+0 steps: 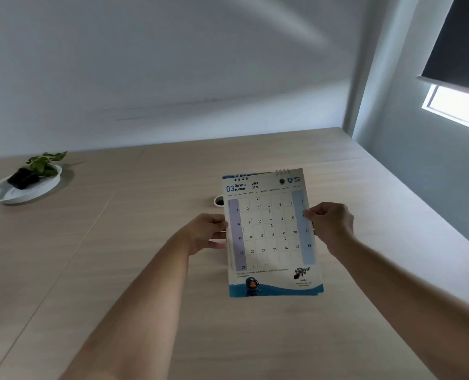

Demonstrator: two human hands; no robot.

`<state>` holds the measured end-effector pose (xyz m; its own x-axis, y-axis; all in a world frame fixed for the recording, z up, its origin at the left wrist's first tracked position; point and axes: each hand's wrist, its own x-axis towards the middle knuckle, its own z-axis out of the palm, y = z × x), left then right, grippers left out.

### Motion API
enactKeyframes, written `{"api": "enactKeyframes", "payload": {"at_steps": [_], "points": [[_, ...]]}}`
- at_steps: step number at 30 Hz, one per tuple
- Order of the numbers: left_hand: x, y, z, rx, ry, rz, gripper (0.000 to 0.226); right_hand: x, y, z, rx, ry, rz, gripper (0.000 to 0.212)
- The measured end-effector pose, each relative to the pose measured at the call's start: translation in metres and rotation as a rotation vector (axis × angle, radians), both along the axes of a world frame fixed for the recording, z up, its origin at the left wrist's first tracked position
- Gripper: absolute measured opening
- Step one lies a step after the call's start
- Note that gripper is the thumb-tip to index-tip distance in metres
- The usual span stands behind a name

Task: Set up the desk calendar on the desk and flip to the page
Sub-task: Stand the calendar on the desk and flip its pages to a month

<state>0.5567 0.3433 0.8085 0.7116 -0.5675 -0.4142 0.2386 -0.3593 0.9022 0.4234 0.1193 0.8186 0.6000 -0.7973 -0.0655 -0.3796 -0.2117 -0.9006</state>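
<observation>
A spiral-bound desk calendar [271,234] shows the "03 March 2026" page, white with a blue wave along the bottom. It is held up over the wooden desk [118,270], its face turned toward me. My left hand [206,234] grips its left edge, fingers behind the pages and thumb at the front. My right hand [330,227] pinches its right edge near the blue Saturday column. I cannot tell whether the bottom edge touches the desk.
A white dish [22,187] holding a small green plant in a black pot sits at the far left. A round cable hole [218,201] lies just behind the calendar. The wall runs along the far edge; a window with a dark blind [458,42] is at the right.
</observation>
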Motion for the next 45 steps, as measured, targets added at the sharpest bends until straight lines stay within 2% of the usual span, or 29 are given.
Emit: {"api": "enactKeyframes", "payload": {"at_steps": [3, 7, 11, 17, 21, 23, 24, 26, 29, 31, 35, 39, 41, 43, 45], "points": [[-0.001, -0.004, -0.004, 0.032, -0.070, 0.016, 0.028, 0.001, 0.003, 0.004, -0.147, 0.075, 0.027, 0.019], [0.000, -0.008, -0.006, 0.038, -0.108, 0.038, 0.030, 0.002, 0.003, 0.005, -0.196, 0.167, 0.050, 0.019], [0.002, -0.007, -0.007, 0.058, -0.137, 0.033, 0.029, 0.010, -0.005, 0.010, -0.147, 0.260, 0.067, 0.022], [0.006, -0.001, -0.003, 0.069, -0.088, -0.037, 0.026, 0.009, -0.008, 0.026, 0.049, 0.319, 0.132, 0.021], [0.004, -0.006, 0.006, 0.086, -0.183, 0.053, 0.022, -0.001, -0.014, 0.052, 0.478, 0.096, 0.362, 0.027], [0.004, -0.011, 0.013, 0.020, -0.152, 0.143, 0.026, -0.006, -0.021, 0.074, 0.527, -0.007, 0.442, 0.022], [0.004, -0.014, 0.016, 0.013, -0.172, 0.166, 0.029, -0.007, -0.025, 0.084, 0.482, -0.014, 0.451, 0.014], [0.013, -0.020, 0.018, 0.088, -0.322, 0.175, 0.031, -0.004, -0.030, 0.100, 0.434, -0.079, 0.401, 0.007], [0.013, -0.026, 0.026, 0.129, -0.399, 0.182, 0.030, 0.010, -0.035, 0.114, 0.725, -0.351, 0.396, 0.015], [0.013, -0.029, 0.029, 0.142, -0.402, 0.179, 0.030, 0.020, -0.037, 0.121, 0.781, -0.401, 0.443, 0.018], [0.014, -0.029, 0.031, 0.176, -0.398, 0.174, 0.031, 0.042, -0.040, 0.133, 0.606, -0.370, 0.424, 0.008], [0.014, -0.032, 0.030, 0.210, -0.420, 0.169, 0.029, 0.068, -0.043, 0.128, 0.325, -0.217, 0.234, 0.012], [0.015, -0.033, 0.028, 0.224, -0.438, 0.173, 0.029, 0.077, -0.044, 0.116, 0.224, -0.118, 0.247, 0.018], [0.015, -0.035, 0.026, 0.233, -0.471, 0.179, 0.029, 0.085, -0.044, 0.095, 0.120, -0.042, 0.249, 0.015], [0.016, -0.035, 0.024, 0.257, -0.510, 0.182, 0.030, 0.090, -0.039, 0.074, 0.112, 0.002, 0.174, 0.012]]}}
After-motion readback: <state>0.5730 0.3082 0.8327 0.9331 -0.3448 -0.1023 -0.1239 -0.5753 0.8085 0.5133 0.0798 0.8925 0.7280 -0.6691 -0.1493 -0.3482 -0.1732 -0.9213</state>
